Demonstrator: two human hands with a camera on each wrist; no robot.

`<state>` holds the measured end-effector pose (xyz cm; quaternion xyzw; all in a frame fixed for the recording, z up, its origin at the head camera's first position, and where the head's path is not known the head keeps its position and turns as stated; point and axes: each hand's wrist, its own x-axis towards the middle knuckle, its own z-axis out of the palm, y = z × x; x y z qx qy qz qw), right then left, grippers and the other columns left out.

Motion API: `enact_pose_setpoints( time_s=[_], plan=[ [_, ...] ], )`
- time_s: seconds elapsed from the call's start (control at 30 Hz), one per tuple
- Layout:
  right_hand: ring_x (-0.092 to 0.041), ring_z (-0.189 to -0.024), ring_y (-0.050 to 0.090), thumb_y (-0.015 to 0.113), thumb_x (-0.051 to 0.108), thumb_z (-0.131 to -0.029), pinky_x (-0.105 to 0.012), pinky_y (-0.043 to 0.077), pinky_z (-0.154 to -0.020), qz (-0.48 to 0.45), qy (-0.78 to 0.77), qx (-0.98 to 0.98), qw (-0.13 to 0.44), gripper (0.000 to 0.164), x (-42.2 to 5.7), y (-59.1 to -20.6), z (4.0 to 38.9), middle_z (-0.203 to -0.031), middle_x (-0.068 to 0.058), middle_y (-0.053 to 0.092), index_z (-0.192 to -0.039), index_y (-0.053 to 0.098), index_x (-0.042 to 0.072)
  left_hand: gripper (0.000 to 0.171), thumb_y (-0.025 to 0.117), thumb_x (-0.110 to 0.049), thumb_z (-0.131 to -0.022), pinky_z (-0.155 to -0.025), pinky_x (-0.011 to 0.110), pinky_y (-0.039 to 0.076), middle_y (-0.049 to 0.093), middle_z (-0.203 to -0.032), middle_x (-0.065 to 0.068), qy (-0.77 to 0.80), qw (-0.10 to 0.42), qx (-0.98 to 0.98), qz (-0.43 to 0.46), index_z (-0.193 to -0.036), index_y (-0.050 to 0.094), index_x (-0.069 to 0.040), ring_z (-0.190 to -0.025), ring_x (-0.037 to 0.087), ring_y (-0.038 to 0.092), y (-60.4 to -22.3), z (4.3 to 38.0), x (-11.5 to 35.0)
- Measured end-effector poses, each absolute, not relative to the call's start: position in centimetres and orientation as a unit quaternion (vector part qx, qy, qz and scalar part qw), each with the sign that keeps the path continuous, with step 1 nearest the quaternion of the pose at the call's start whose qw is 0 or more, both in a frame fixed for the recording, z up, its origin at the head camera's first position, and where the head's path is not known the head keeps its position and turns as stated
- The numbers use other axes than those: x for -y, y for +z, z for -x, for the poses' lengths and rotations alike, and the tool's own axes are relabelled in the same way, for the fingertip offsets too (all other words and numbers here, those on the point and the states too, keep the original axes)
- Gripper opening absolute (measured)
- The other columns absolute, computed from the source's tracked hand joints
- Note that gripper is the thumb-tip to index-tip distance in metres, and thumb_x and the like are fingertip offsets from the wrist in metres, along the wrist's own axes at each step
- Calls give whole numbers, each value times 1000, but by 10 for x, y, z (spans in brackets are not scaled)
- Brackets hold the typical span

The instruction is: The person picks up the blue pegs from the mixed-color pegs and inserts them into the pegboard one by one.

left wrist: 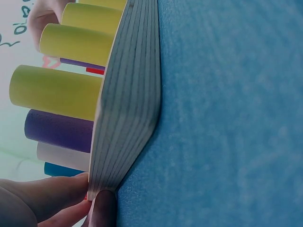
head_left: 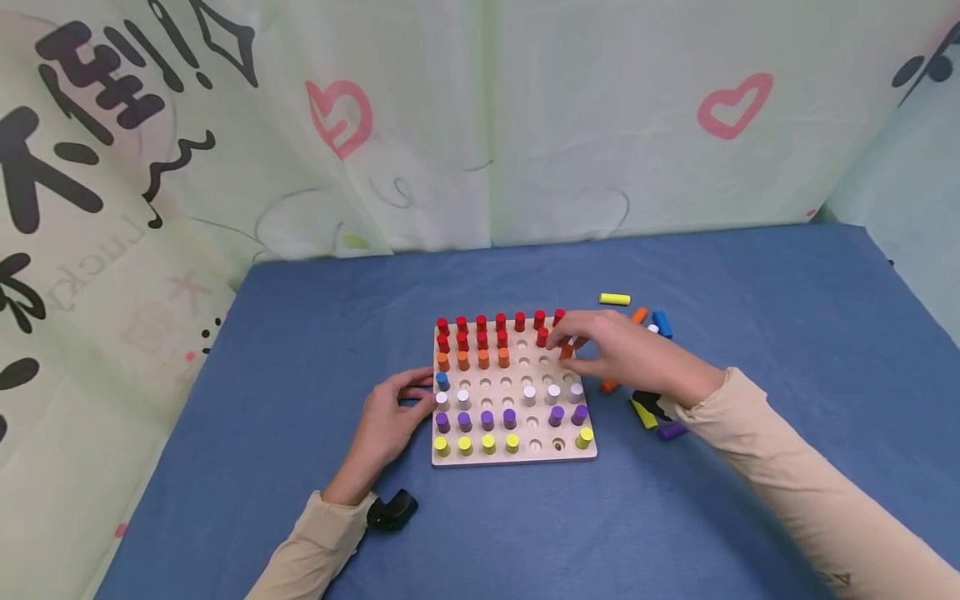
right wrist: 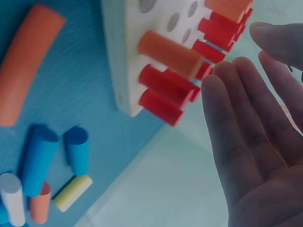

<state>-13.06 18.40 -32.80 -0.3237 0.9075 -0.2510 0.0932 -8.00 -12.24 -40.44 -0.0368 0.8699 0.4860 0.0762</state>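
A wooden pegboard (head_left: pixel 516 464) stands on the blue cloth with rows of red, orange, blue, white, purple and yellow pegs. At its left edge my left hand (head_left: pixel 386 421) pinches the rim, with fingertips (left wrist: pixel 75 188) close to the corner in the left wrist view. My right hand (head_left: pixel 618 350) hovers over the board's right side, thumb and fingers spread. An orange peg (right wrist: pixel 170 54) stands in the board near that edge, apart from the straight right fingers (right wrist: pixel 220 118) in the right wrist view. Red pegs (right wrist: pixel 163 87) stand close beside it.
Loose pegs lie right of the board: a yellow peg (head_left: pixel 615 299) at the back, a blue peg (head_left: pixel 662 324), orange ones, and a purple peg (head_left: pixel 672 431) near the right wrist. A patterned curtain (head_left: pixel 525 125) hangs behind the table.
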Motion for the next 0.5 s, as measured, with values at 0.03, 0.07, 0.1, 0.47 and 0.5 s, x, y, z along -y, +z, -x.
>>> enact_pose_setpoints(
  time_s=[0.03, 0.07, 0.1, 0.47, 0.5],
  plan=[
    [-19, -94, 65, 77, 6, -86, -41, 57, -83, 321, -251, -908, 92, 22, -186, -329, 131, -105, -4, 69, -107, 72, 10, 42, 70, -10, -93, -84, 35, 59, 68, -125, 9, 486, 76, -870, 37, -134, 63, -7, -103, 21, 66, -404, 80, 122],
    [-19, -94, 65, 77, 5, -86, -41, 57, -84, 320, -252, -909, 91, 22, -188, -330, 131, -105, -4, 69, -107, 72, 10, 42, 70, -10, -93, -84, 35, 59, 68, -125, 9, 485, 76, -870, 36, -134, 63, -7, -103, 21, 66, -404, 80, 122],
    [-19, -94, 65, 77, 5, -86, -40, 57, -84, 319, -252, -909, 90, 22, -190, -331, 131, -104, -4, 69, -107, 72, 9, 42, 70, -10, -93, -84, 35, 59, 68, -125, 8, 485, 78, -870, 38, -134, 63, -8, -102, 20, 66, -404, 81, 122],
    [-21, -97, 67, 76, 4, -87, -42, 57, -85, 303, -253, -915, 79, 19, -205, -337, 135, -103, -3, 69, -105, 72, 10, 41, 70, -9, -93, -84, 34, 59, 68, -124, 10, 484, 75, -871, 36, -134, 63, -7, -101, 21, 66, -405, 81, 122],
    [-21, -96, 66, 76, 4, -87, -42, 57, -84, 302, -253, -916, 77, 19, -206, -338, 135, -103, -4, 69, -105, 72, 9, 41, 70, -9, -93, -84, 34, 59, 68, -124, 10, 484, 75, -871, 38, -134, 63, -7, -102, 20, 66, -405, 81, 123]
  ],
)
